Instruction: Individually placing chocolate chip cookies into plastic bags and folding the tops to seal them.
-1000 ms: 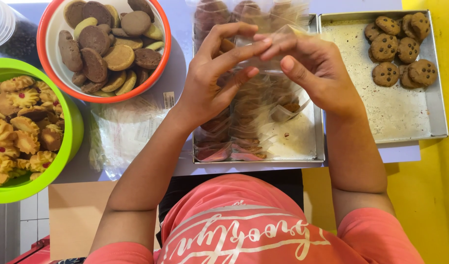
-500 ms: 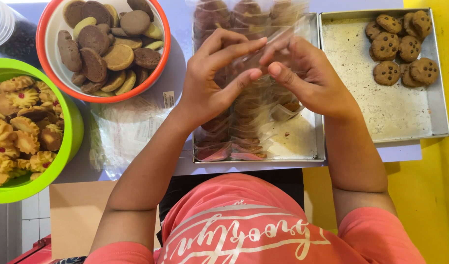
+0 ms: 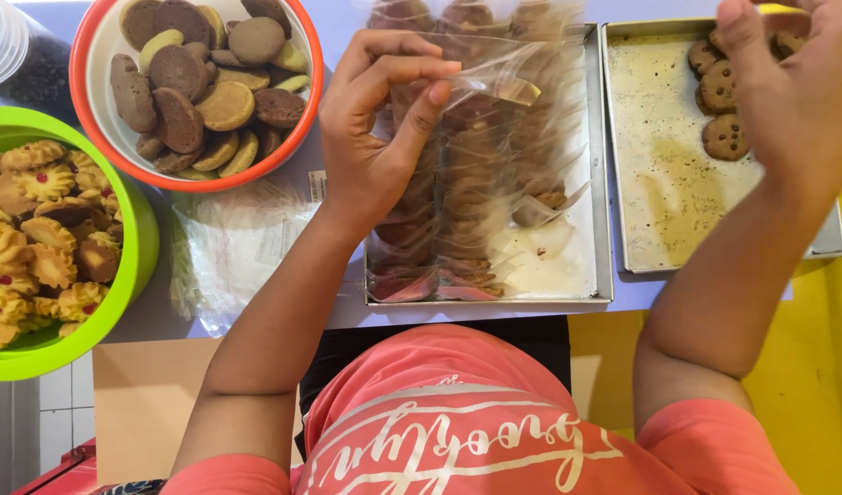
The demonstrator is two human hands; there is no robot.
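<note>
Bagging step: clear bag (image 3: 494,87) pinched open by left hand (image 3: 375,128). Right hand (image 3: 792,82), fingers loosely curled, nothing visibly held, over chip cookies (image 3: 723,101) at 3 o'clock; careful pick judged needed.

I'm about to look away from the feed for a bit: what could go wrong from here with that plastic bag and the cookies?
1. The left hand alone pinches the clear plastic bag; that one-handed grip could slip, or the mouth could fall shut.
2. The right hand hovers over the chocolate-chip cookies in the right tray; a hasty grab might crumble one.
3. The bag hangs over bagged cookies in the middle tray and could snag them.
</note>
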